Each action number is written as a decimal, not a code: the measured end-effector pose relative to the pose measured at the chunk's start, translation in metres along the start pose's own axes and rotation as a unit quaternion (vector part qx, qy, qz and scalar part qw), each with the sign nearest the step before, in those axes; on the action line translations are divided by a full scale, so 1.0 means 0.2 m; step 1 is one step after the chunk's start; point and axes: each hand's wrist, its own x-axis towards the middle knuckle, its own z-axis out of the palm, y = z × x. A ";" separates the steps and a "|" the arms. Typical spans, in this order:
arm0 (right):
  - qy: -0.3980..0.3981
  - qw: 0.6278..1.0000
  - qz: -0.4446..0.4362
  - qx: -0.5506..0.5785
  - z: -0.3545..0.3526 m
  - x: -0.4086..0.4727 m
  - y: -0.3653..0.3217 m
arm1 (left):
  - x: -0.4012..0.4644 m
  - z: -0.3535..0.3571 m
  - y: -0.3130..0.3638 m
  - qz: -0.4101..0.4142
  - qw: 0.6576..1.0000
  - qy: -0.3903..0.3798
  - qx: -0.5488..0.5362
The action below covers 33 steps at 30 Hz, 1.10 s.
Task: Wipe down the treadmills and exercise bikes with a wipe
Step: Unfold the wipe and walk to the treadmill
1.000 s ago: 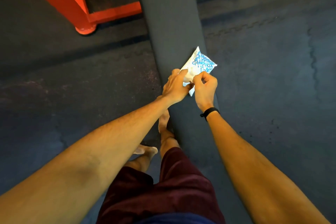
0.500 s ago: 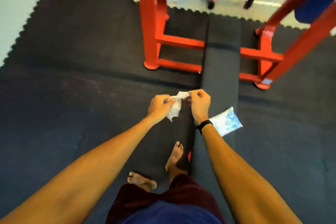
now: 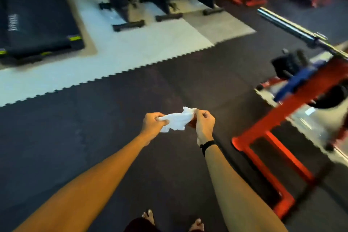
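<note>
White wipe (image 3: 177, 121), crumpled, stretched between both hands above dark floor mats (image 3: 94, 137); left grip (image 3: 153, 124) and right grip (image 3: 204, 124) each pinching an end. Treadmill (image 3: 35, 24) far left.

White wipe (image 3: 177, 121); black wristband (image 3: 207, 145); red rack frame (image 3: 263, 149); dark floor mat (image 3: 94, 137) with a jagged edge against pale tiles (image 3: 131, 47); black treadmill (image 3: 35, 24) with yellow-green accents.
</note>
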 end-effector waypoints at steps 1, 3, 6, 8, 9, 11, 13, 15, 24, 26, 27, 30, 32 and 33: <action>-0.023 1.000 -0.005 -0.016 0.14 -0.01 -0.01 | 0.02 -0.15 0.01 -0.006 0.999 0.028 -0.015; -0.079 0.995 -0.014 -0.054 0.44 -0.04 -0.03 | 0.03 -0.48 0.03 -0.013 0.994 0.093 -0.054; -0.223 0.967 -0.060 -0.103 0.84 -0.12 -0.04 | 0.02 -0.88 0.08 -0.018 0.981 0.169 -0.089; -0.364 0.915 -0.093 -0.148 1.12 -0.21 -0.07 | -0.02 -1.13 0.11 -0.006 0.973 0.209 -0.101; -0.427 0.883 -0.104 -0.166 1.24 -0.26 -0.11 | -0.02 -1.23 0.12 -0.007 0.970 0.219 -0.102; -0.549 0.808 -0.111 -0.181 1.51 -0.39 -0.15 | -0.05 -1.45 0.13 0.000 0.962 0.247 -0.113; -0.610 0.760 -0.129 -0.184 1.74 -0.48 -0.18 | -0.05 -1.63 0.13 0.000 0.955 0.276 -0.109; -0.627 0.744 -0.146 -0.176 1.97 -0.52 -0.19 | -0.03 -1.85 0.09 -0.012 0.948 0.305 -0.092; -0.680 0.706 -0.131 -0.148 2.73 -0.37 -0.45 | 0.23 -2.55 0.11 -0.049 0.899 0.378 -0.214; -0.690 0.707 -0.101 -0.119 2.87 -0.30 -0.50 | 0.31 -2.61 0.10 -0.061 0.918 0.310 -0.238; -0.694 0.707 -0.085 -0.111 2.95 -0.27 -0.52 | 0.36 -2.64 0.09 -0.060 0.923 0.280 -0.257; -0.682 0.715 -0.060 -0.139 3.10 -0.20 -0.53 | 0.49 -2.67 0.05 -0.057 0.894 0.265 -0.356; -0.668 0.725 -0.037 -0.164 3.17 -0.15 -0.52 | 0.57 -2.70 0.04 -0.051 0.875 0.301 -0.376; -0.656 0.736 -0.021 -0.164 3.20 -0.12 -0.52 | 0.61 -2.73 0.04 -0.044 0.870 0.324 -0.370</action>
